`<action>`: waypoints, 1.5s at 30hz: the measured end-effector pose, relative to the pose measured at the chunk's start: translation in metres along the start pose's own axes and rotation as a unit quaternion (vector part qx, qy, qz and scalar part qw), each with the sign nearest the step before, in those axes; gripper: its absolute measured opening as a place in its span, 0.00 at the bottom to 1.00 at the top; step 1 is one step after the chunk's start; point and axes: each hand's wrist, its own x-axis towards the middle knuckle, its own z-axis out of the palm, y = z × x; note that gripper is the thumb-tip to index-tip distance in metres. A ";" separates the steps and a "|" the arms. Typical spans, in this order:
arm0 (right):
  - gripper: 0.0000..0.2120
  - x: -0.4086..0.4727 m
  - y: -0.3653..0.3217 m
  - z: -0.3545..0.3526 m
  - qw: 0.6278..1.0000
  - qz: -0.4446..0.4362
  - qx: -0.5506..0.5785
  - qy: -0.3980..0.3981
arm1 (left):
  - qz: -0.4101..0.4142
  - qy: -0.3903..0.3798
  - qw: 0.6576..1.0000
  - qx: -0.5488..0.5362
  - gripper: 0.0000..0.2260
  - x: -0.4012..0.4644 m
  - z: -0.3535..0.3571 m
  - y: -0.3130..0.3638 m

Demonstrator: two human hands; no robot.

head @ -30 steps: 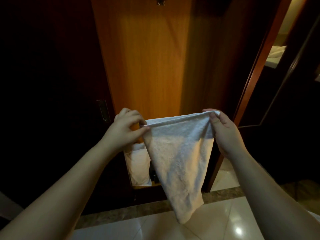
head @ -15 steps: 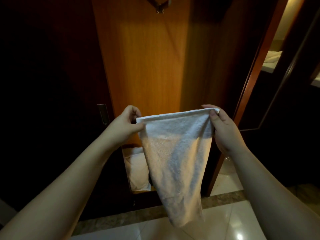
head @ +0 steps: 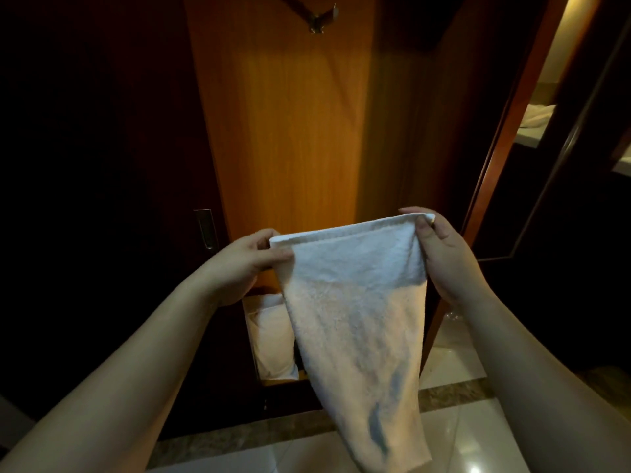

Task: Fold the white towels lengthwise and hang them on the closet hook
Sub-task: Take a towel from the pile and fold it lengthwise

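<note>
White towel, folded, hanging between left hand and right hand, each pinching a top corner; metal hook on wooden panel above; second white towel low behind.

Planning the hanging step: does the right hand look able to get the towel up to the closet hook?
Probably yes: the hook sits high above the right hand holding the towel, with bare door panel between.

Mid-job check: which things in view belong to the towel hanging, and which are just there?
Part of the job:
- white towel, top corners pinched by the left hand and right hand
- closet hook, bare, high on the wooden panel

Just there:
- white bundle low in the closet, possibly another towel
- door handle
- tiled floor
</note>
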 end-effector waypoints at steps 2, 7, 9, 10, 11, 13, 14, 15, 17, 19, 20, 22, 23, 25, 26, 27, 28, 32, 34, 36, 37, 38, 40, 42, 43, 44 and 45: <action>0.19 -0.001 -0.009 0.001 1.000 -0.009 -0.009 0.020 | 0.048 0.020 0.997 -0.049 0.08 -0.001 0.007 0.007; 0.19 0.003 -0.037 0.008 0.995 -0.063 0.024 0.071 | 0.147 0.080 0.966 -0.197 0.10 -0.007 0.017 0.032; 0.16 0.004 -0.045 0.010 0.994 -0.065 0.037 0.075 | 0.090 0.031 0.978 -0.187 0.18 -0.012 0.023 0.037; 0.15 0.004 -0.048 0.011 0.995 -0.062 0.036 0.072 | 0.066 0.029 0.984 -0.162 0.20 -0.012 0.025 0.038; 0.13 0.004 -0.048 0.012 0.995 -0.058 0.036 0.072 | 0.050 0.043 0.987 -0.149 0.20 -0.011 0.025 0.038; 0.12 0.004 -0.045 0.012 0.995 -0.037 0.066 0.067 | 0.035 0.071 0.981 -0.179 0.18 -0.010 0.022 0.038; 0.13 0.004 -0.040 0.011 0.993 -0.020 0.105 0.046 | 0.037 0.071 0.977 -0.198 0.17 -0.010 0.022 0.038; 0.16 0.003 -0.033 0.011 0.984 0.016 0.175 0.007 | 0.038 0.063 0.977 -0.202 0.15 -0.010 0.022 0.037; 0.27 -0.002 -0.017 0.011 0.917 0.164 0.349 -0.102 | 0.031 0.054 0.979 -0.195 0.11 -0.010 0.027 0.034; 0.35 -0.012 0.001 0.010 0.845 0.267 0.426 -0.182 | 0.010 0.058 0.980 -0.192 0.11 -0.011 0.033 0.027; 0.34 -0.016 0.011 0.011 0.831 0.285 0.436 -0.197 | -0.002 0.058 0.980 -0.192 0.13 -0.012 0.035 0.025; 0.23 -0.022 0.026 0.013 0.827 0.299 0.433 -0.199 | -0.019 0.048 0.980 -0.191 0.14 -0.013 0.036 0.020; 0.17 -0.023 0.030 0.015 0.833 0.296 0.427 -0.192 | -0.026 0.045 0.981 -0.185 0.14 -0.014 0.033 0.017; 0.18 -0.019 0.033 0.017 0.847 0.281 0.417 -0.174 | -0.039 0.060 0.988 -0.136 0.13 -0.012 0.026 0.014; 0.19 -0.017 0.031 0.018 0.851 0.271 0.417 -0.168 | -0.043 0.073 0.991 -0.104 0.12 -0.011 0.023 0.012; 0.21 -0.016 0.028 0.020 0.858 0.261 0.413 -0.160 | -0.044 0.089 0.992 -0.079 0.10 -0.009 0.021 0.010; 0.21 -0.014 0.025 0.023 0.869 0.248 0.401 -0.148 | -0.042 0.108 0.991 -0.070 0.08 -0.007 0.021 0.007; 0.19 -0.022 0.013 0.046 0.951 0.213 0.221 -0.044 | -0.028 0.164 0.983 -0.078 0.08 -0.001 0.029 -0.010; 0.15 -0.038 0.009 0.061 0.972 0.205 0.111 0.035 | -0.028 0.193 0.978 -0.073 0.07 -0.003 0.039 -0.021; 0.17 -0.059 0.012 0.076 0.976 0.188 0.027 0.104 | -0.030 0.221 0.971 -0.086 0.08 -0.009 0.056 -0.035; 0.18 -0.069 0.013 0.083 0.977 0.177 -0.004 0.118 | -0.031 0.238 0.967 -0.083 0.10 -0.014 0.066 -0.043; 0.18 -0.079 0.014 0.090 0.978 0.170 -0.016 0.122 | -0.030 0.257 0.964 -0.067 0.11 -0.019 0.078 -0.050; 0.16 -0.094 0.017 0.102 0.979 0.176 -0.007 0.102 | -0.029 0.283 0.958 -0.040 0.11 -0.032 0.101 -0.061; 0.16 -0.104 0.019 0.111 0.983 0.177 -0.002 0.049 | -0.027 0.270 0.961 -0.051 0.11 -0.043 0.118 -0.066; 0.17 -0.106 0.020 0.112 0.986 0.167 0.000 0.026 | -0.029 0.259 0.964 -0.057 0.11 -0.046 0.122 -0.066; 0.19 -0.105 0.019 0.111 0.987 0.159 0.006 0.013 | -0.030 0.250 0.966 -0.061 0.10 -0.047 0.123 -0.067; 0.21 -0.102 0.019 0.106 0.987 0.158 0.016 0.008 | -0.028 0.244 0.967 -0.064 0.09 -0.046 0.120 -0.066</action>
